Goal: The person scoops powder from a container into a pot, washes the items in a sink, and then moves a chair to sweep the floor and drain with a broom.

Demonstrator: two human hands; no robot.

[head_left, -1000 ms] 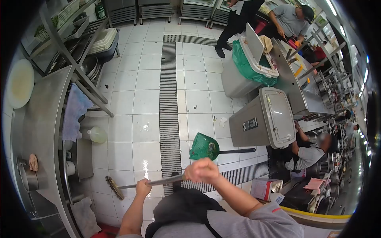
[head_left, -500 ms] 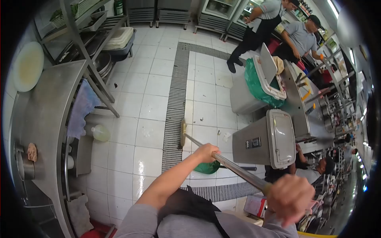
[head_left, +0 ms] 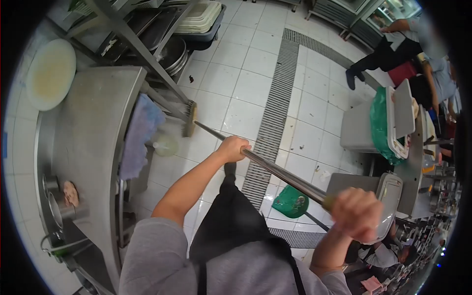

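A broom with a long metal handle (head_left: 287, 173) runs slantwise across the view. My left hand (head_left: 235, 149) wraps round the middle of the handle. Higher up, my right hand (head_left: 358, 214) is closed around its top end, slightly blurred. The brush head (head_left: 191, 120) is at floor level beside the leg of the metal shelf, bristles facing left. A green dustpan (head_left: 291, 201) lies on the tiles below the handle, its own stick pointing to the lower right.
A steel counter (head_left: 93, 113) with a hanging cloth (head_left: 142, 135) is on the left; a plastic jug (head_left: 166, 145) stands beneath. A drain grate (head_left: 275, 118) crosses the floor, with scraps nearby. Grey bins (head_left: 361, 123) line the right. Other people (head_left: 388, 54) stand beyond.
The brush head has swung from the drain grate left to the shelf leg. My view has turned left, and a leg and more of the dustpan now show. Both hands keep their hold.
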